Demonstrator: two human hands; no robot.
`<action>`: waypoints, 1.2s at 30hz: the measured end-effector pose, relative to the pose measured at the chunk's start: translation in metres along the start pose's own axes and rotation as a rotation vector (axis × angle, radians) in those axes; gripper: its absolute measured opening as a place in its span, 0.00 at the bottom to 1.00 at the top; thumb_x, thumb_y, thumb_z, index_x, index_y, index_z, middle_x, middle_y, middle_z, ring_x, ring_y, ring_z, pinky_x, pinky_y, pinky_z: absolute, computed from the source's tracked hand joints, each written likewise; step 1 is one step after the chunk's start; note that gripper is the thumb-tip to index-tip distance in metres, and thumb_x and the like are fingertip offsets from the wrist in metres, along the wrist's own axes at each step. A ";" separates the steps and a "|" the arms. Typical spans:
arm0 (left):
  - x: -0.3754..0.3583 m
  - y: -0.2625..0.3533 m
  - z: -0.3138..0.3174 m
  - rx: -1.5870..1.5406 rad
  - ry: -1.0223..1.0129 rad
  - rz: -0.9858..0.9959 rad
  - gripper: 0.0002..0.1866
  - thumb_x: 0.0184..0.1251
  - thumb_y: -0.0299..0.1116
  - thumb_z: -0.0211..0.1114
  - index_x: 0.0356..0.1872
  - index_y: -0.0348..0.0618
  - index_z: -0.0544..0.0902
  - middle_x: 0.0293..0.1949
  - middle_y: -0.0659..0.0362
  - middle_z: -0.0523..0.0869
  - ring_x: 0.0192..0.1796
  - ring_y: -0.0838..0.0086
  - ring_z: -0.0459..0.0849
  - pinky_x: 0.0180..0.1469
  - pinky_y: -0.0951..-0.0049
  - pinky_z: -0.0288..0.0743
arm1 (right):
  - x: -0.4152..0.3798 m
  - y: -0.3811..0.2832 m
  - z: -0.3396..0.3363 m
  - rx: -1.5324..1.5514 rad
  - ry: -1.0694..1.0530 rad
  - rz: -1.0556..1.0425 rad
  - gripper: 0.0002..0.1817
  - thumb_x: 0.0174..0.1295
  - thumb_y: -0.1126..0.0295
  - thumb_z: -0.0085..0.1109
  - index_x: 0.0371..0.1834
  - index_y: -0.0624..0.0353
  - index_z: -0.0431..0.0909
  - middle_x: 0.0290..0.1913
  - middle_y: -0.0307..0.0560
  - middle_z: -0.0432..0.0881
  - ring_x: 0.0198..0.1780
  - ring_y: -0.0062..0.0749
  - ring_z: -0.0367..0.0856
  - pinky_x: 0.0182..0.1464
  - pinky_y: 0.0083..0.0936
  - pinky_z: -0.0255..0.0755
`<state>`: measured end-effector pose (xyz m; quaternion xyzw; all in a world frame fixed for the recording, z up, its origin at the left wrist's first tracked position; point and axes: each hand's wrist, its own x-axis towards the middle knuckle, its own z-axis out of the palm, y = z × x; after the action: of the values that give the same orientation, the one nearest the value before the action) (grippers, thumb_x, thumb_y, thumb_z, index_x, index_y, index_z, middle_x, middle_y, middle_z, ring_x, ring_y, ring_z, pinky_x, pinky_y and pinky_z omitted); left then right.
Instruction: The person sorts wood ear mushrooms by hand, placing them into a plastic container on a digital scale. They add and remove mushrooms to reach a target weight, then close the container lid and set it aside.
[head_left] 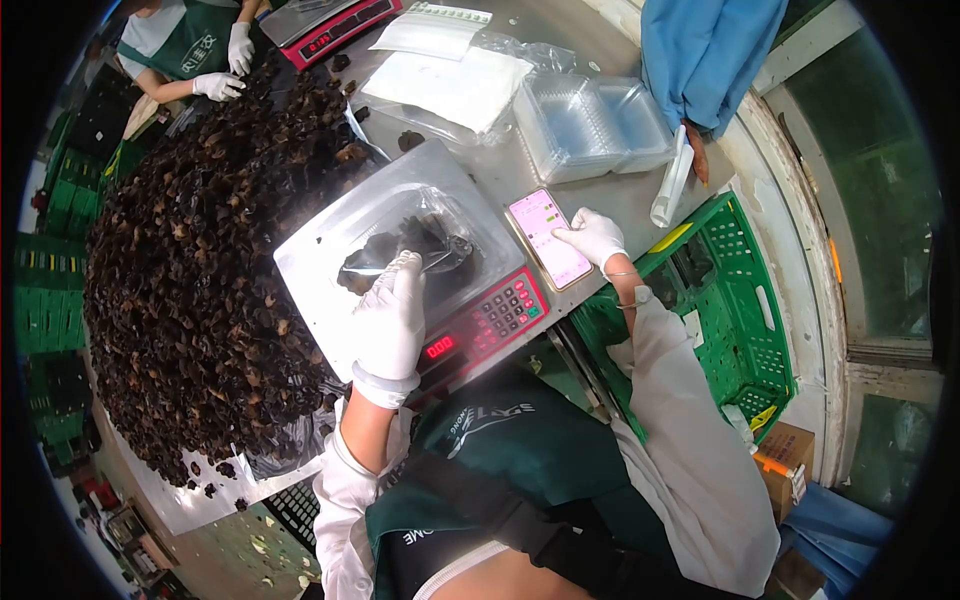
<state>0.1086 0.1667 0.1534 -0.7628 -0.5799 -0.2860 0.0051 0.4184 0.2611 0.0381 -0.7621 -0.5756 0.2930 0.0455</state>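
Note:
My left hand (393, 312), in a white glove, has its fingers pressed together on a clear plastic container (425, 205). Dark, crinkled pieces (385, 250) lie in the container, partly under shiny clear plastic. Beneath it is the metal pan of a red scale (320, 250), whose display reads 0.00. Beside the scale lies a phone (545, 235) with a lit pink and white screen. My right hand (592, 238), also gloved, is at the phone's right edge, one digit over the screen and the others curled, with nothing visible in it.
A large heap of dark pieces (210, 270) covers the left side. Stacked clear trays (590, 120) and white sheets (450, 80) lie at the back. A green crate (735, 300) stands at right. Another person's gloved hands (218, 86) and a second scale (335, 35) are at upper left.

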 end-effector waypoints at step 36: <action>0.029 -0.033 -0.027 -0.798 0.044 -0.547 0.15 0.73 0.38 0.54 0.41 0.34 0.80 0.33 0.58 0.86 0.34 0.79 0.82 0.38 0.78 0.74 | -0.131 -0.107 0.024 0.040 0.369 -1.168 0.06 0.49 0.69 0.64 0.31 0.51 0.78 0.35 0.37 0.74 0.41 0.34 0.73 0.43 0.34 0.64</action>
<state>0.0722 0.1940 0.1779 -0.5185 -0.6041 -0.4931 -0.3508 0.2940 0.1717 0.1133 -0.3578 -0.8752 0.0936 0.3118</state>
